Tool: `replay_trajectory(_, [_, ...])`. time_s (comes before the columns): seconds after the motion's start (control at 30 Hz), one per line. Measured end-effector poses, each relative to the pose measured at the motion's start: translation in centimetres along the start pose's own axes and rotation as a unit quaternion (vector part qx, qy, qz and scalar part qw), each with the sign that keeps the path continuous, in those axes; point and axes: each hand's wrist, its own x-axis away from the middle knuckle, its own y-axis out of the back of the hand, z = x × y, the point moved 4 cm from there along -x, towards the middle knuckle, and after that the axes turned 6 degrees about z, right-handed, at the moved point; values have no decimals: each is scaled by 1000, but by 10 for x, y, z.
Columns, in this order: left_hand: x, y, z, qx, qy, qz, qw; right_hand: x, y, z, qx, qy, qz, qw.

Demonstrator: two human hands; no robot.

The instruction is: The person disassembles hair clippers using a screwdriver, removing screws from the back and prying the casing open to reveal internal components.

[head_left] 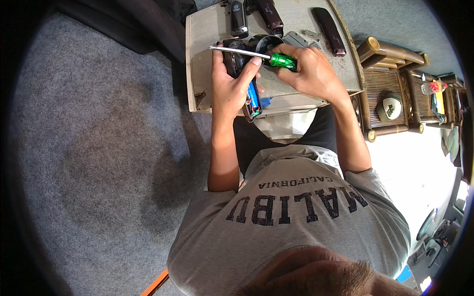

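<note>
My left hand (pixel 227 91) is wrapped round an opened hair clipper (pixel 253 101), whose blue battery and thin wires show at the end nearest me. My right hand (pixel 316 74) grips the green handle of a screwdriver (pixel 284 61). Its metal shaft points left across the top of the clipper and passes over my left thumb. The shaft's tip is at the left, close to my left index finger, apart from any screw that I can see. Part of the clipper's body is hidden behind my left fingers and thumb.
Both hands are above a small pale wooden table (pixel 200 69). Behind them stand a dark round bowl (pixel 257 42), a black clipper (pixel 239 20), a dark red clipper (pixel 269 16) and a long dark casing (pixel 329 30). Bamboo seats (pixel 387 81) hold a cap (pixel 393 107) at right.
</note>
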Motion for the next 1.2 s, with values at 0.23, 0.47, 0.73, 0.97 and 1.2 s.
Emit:
replay_trajectory(0.23, [1,0,1,4,-8,-6,1000,1,-3,-3,37,12,7,999])
replay_trajectory(0.47, [0,0,1,-1,-6,-4,1000,1,0,1,8,2,5,1000])
replay_trajectory(0.73, [0,1,2,4,-9,2,1000,0,1,2,-10,17,5,1000])
replay_trajectory(0.97, [0,2,4,11,-18,9,1000,1,-1,0,-30,24,11,999])
replay_trajectory(1.2, [0,1,2,-2,-4,6,1000,2,1,-3,-61,-39,46,996])
